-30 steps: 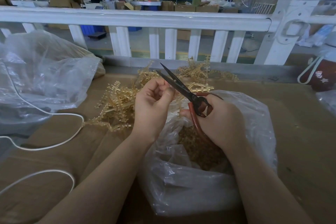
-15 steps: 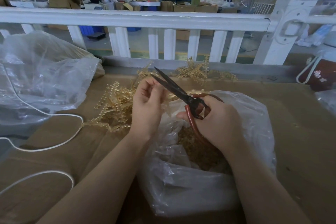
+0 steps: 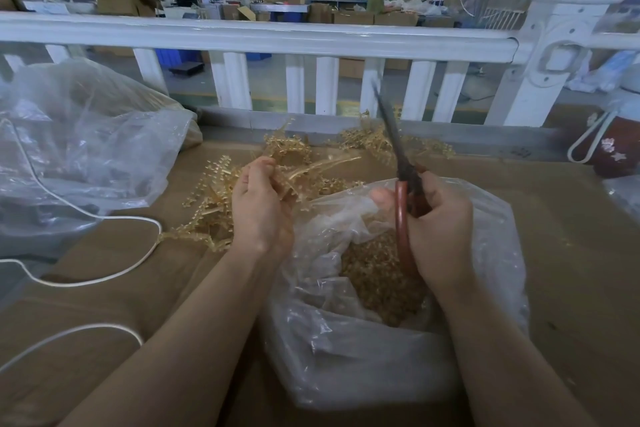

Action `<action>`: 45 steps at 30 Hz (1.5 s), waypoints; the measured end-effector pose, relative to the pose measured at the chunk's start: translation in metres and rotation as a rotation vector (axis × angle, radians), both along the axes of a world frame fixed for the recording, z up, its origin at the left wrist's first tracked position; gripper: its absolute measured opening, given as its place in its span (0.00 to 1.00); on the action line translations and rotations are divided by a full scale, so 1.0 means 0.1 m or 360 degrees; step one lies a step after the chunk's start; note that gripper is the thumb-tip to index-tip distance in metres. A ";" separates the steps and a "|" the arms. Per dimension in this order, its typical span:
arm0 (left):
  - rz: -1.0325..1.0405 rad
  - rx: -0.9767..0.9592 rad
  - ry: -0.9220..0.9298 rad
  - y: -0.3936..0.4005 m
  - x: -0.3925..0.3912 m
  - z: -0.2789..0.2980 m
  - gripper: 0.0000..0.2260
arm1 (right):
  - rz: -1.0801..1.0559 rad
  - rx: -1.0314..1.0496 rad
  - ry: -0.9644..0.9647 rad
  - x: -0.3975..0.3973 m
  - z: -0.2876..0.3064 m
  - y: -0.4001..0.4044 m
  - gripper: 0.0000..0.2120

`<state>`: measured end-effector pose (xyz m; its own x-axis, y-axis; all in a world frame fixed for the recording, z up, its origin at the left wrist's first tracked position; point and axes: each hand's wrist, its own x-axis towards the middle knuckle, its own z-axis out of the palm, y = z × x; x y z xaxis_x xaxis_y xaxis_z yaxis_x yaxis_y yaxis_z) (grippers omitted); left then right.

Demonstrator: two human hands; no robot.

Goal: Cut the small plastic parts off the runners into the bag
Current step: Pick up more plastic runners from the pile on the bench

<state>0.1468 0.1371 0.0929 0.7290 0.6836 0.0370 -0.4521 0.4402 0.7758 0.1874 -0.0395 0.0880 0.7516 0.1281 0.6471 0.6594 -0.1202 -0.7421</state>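
- Scissors point(image 3: 398, 146) point up and away, blades blurred; whether they stand apart or closed cannot be told, and the red handles are mostly buried in the grip
- Right hand point(image 3: 438, 229) wraps its curled fingers round those handles, over the bag's mouth
- Left hand point(image 3: 261, 210) pinches one runner point(image 3: 313, 168) between curled fingers, at the bag's far-left rim; fingertips hidden behind the palm
- One clear bag point(image 3: 363, 357) sits near the bench's front edge, cut parts point(image 3: 377, 277) heaped inside, too many and too small to count
- Pile of runners point(image 3: 211, 204) spreads from mid-bench toward the far edge; count impossible
- A second, larger clear sack point(image 3: 79, 152) at the left edge, cut off by the frame
- One white cord point(image 3: 114, 218) loops along the bench's left side, both ends out of view
- White railing point(image 3: 277, 38) runs behind the far edge
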 end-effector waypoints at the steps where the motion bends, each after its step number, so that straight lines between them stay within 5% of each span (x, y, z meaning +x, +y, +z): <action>1: -0.0020 -0.0011 -0.0023 0.02 0.00 0.00 0.11 | 0.0012 0.0065 0.0083 0.01 0.01 0.00 0.18; 7: -0.0311 0.0174 -0.0191 -0.06 -0.03 0.03 0.19 | 0.0199 0.0043 0.0554 0.07 0.05 -0.01 0.29; 18: -0.0601 0.0269 -0.0316 -0.11 -0.04 0.06 0.16 | 0.0696 0.0102 0.0998 0.07 0.13 -0.05 0.15; 23: -0.0641 0.0233 -0.0385 -0.12 -0.03 0.05 0.12 | 0.0671 -0.0001 0.1088 0.10 0.09 -0.03 0.09; 28: -0.0693 0.0284 -0.0395 -0.10 -0.02 0.04 0.08 | 0.0678 0.0081 0.1054 0.10 0.10 -0.05 0.20; 38: -0.0824 0.0256 -0.0460 -0.07 -0.02 0.04 0.05 | 0.0751 -0.0016 0.1028 0.04 0.17 -0.05 0.16; 45: -0.0739 0.0459 -0.0217 -0.09 -0.04 0.04 0.02 | 0.0836 0.0356 0.0979 0.04 0.18 -0.10 0.10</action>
